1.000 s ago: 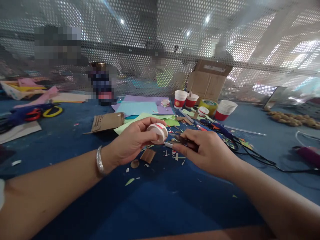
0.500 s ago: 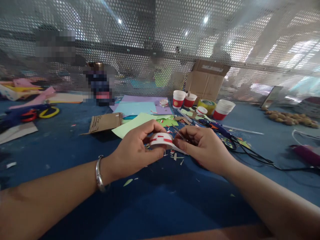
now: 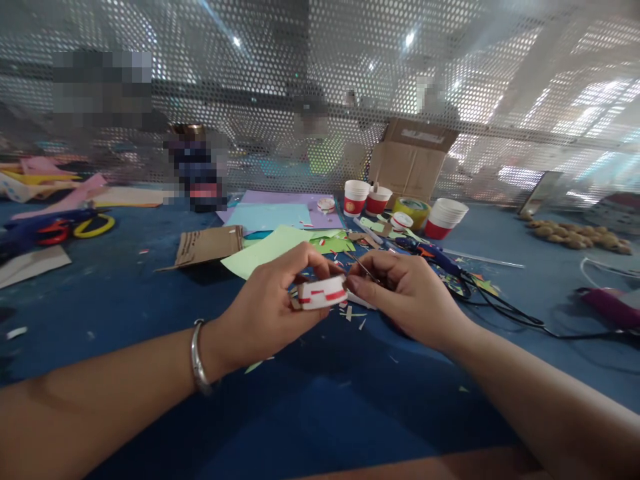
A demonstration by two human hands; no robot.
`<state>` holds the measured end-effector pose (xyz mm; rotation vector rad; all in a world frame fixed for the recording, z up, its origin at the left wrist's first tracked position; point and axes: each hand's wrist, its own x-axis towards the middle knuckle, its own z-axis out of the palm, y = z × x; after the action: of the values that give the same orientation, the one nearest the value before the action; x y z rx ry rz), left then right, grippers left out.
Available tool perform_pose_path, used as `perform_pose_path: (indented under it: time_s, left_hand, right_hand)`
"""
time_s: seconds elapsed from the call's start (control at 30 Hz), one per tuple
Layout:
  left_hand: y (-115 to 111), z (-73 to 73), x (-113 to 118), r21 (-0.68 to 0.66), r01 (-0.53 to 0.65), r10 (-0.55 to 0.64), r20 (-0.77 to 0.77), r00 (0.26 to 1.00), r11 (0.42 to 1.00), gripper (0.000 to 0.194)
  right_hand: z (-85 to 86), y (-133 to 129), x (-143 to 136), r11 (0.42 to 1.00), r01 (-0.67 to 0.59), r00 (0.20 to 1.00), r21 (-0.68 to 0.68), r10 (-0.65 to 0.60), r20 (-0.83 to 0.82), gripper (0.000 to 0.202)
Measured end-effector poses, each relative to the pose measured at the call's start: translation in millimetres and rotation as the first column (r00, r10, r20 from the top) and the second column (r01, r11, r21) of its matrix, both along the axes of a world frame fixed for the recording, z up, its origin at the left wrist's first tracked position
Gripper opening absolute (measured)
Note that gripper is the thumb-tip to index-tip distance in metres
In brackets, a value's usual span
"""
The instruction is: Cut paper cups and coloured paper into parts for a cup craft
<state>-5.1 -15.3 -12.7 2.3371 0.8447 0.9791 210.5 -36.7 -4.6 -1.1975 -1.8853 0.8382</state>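
Note:
My left hand (image 3: 267,300), with a silver bangle on its wrist, is closed on a short white ring-shaped piece (image 3: 324,293) with red marks on its side. Just to the right, my right hand (image 3: 407,287) is closed around a thin, dark pointed tool (image 3: 363,267), its type partly hidden by the fingers. The fingertips of my right hand are close to the ring's right edge. Small paper scraps (image 3: 350,313) lie on the blue table below and behind the hands.
Green paper (image 3: 270,250), corrugated cardboard (image 3: 209,247) and blue paper (image 3: 270,216) lie beyond my left hand. Paper cups (image 3: 447,217), yellow tape (image 3: 416,212) and a glue gun (image 3: 443,259) with a cable are behind my right. Yellow-handled scissors (image 3: 94,227) lie left.
The white ring has turned and tilted in my left hand, so its marked side now slants up to the right. My right hand has barely moved.

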Motion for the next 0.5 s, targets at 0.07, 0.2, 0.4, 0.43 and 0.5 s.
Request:
perform_pose_path:
  time_s: [0.07, 0.2, 0.4, 0.43, 0.5]
  left_hand:
    - [1.5, 0.7, -1.9, 0.125, -0.071, 0.070, 0.013, 0.997, 0.990, 0.019]
    - [3.8, -0.3, -3.7, 0.248, -0.109, 0.099, 0.053, 0.994, 0.963, 0.022]
    - [6.0, -3.8, -5.2, 0.245, -0.137, 0.117, 0.094, 0.989, 0.960, 0.024]
    - [6.2, -4.1, -5.6, 0.236, -0.147, 0.126, 0.103, 0.987, 0.961, 0.024]
    - [6.2, -4.4, -6.3, 0.223, -0.152, 0.129, 0.111, 0.985, 0.963, 0.023]
  right_hand:
    - [0.9, 0.2, 1.0, 0.999, 0.016, 1.000, 0.029, -0.017, 0.011, 0.032]
    - [3.1, -2.9, 1.8, 0.989, 0.047, 0.992, 0.140, -0.062, 0.108, 0.041]
    - [-0.2, -7.9, 0.2, 0.955, 0.043, 0.968, 0.294, -0.113, 0.225, 0.034]
    - [-0.8, -7.8, 0.1, 0.947, 0.038, 0.963, 0.320, -0.121, 0.242, 0.033]
    - [-1.1, -7.4, 0.3, 0.936, 0.026, 0.956, 0.351, -0.125, 0.264, 0.031]
